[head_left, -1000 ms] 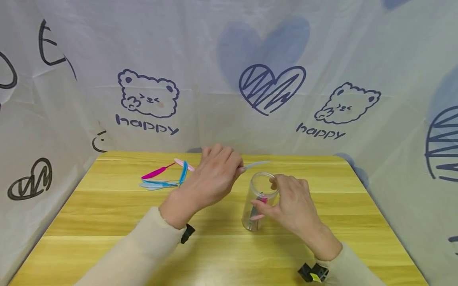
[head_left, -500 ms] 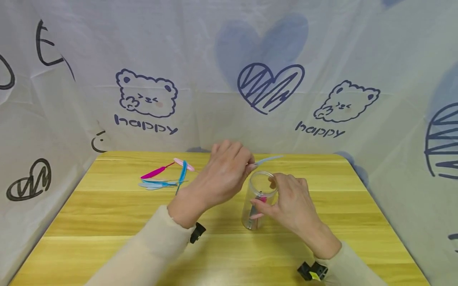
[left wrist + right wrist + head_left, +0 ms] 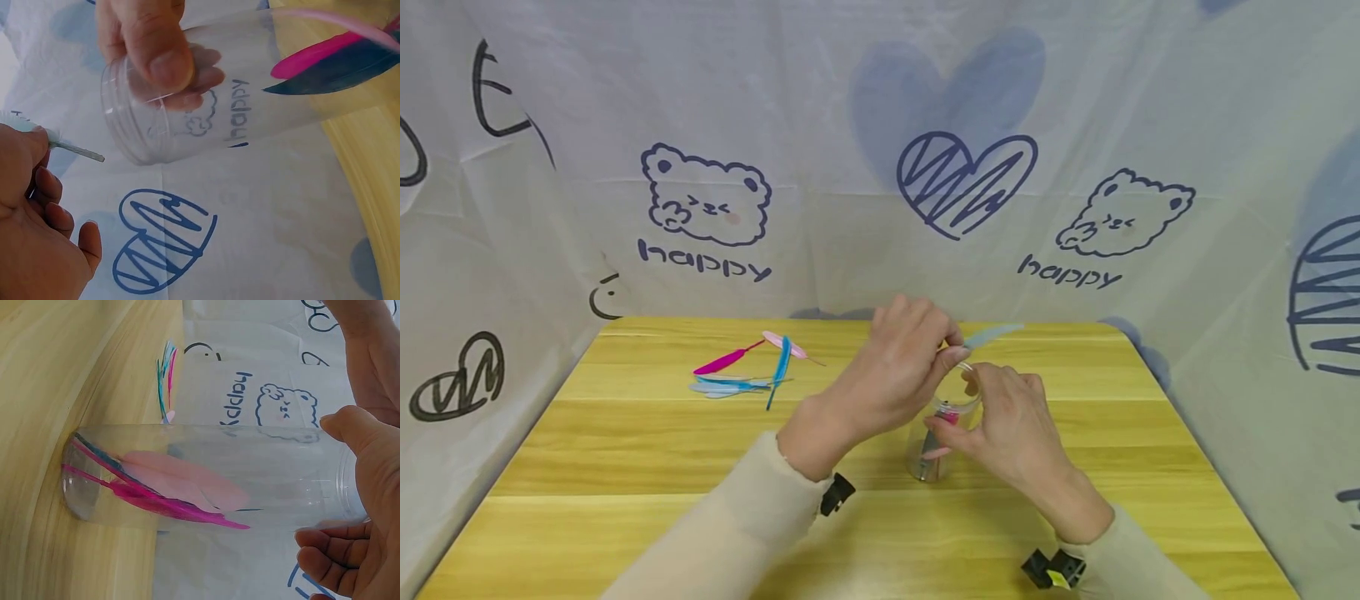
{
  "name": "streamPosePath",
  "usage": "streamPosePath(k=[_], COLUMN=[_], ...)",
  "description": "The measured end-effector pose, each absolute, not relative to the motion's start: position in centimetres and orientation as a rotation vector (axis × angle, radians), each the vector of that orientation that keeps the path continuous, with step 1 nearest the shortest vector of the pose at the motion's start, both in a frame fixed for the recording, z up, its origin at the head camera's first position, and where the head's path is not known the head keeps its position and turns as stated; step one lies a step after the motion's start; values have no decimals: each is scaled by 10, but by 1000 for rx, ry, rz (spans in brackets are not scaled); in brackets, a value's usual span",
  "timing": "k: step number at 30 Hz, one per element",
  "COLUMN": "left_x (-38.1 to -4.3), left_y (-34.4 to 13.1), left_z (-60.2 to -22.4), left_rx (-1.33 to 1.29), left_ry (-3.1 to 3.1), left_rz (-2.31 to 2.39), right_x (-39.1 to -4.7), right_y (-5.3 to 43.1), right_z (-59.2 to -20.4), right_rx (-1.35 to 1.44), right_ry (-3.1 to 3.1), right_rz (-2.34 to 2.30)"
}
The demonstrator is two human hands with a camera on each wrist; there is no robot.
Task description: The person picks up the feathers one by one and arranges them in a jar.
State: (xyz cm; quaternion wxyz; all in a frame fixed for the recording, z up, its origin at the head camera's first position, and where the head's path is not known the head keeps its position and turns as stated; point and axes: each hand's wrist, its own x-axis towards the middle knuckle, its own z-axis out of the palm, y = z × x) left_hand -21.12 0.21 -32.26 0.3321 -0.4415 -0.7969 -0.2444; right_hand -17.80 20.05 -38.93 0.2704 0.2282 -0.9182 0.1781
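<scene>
My left hand (image 3: 898, 367) pinches a pale blue feather (image 3: 994, 335) between thumb and fingers, right above the mouth of a clear plastic jar. In the left wrist view the bare quill of that feather points at the jar's open, threaded rim (image 3: 128, 112). My right hand (image 3: 1018, 425) grips the upright jar (image 3: 281, 469) near its top, thumb on one side and fingers on the other. Inside the jar lean several feathers: a light pink feather (image 3: 187, 478), a magenta feather (image 3: 169, 503) and a dark teal feather (image 3: 337, 72).
Left on the wooden table (image 3: 625, 450) lie loose feathers: a magenta feather (image 3: 721, 362), a pink feather (image 3: 784, 343), a bright blue feather (image 3: 782, 358) and pale blue feathers (image 3: 730, 387). A white printed cloth (image 3: 835, 233) hangs behind the table and at both sides.
My left hand has moved right with the pale blue feather, from beside the jar to over its mouth. The right hand and the jar have stayed in place.
</scene>
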Motion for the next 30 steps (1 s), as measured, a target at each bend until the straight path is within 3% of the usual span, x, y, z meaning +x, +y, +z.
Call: streamPosePath(k=[30], left_x=[-213], left_y=[-6], left_z=[-347], left_rx=[-1172], left_ry=[-2324], left_rz=[-527], right_x=[-177], right_y=[198], right_z=[-388], right_rx=[549], right_ry=[-2552], right_rz=[490])
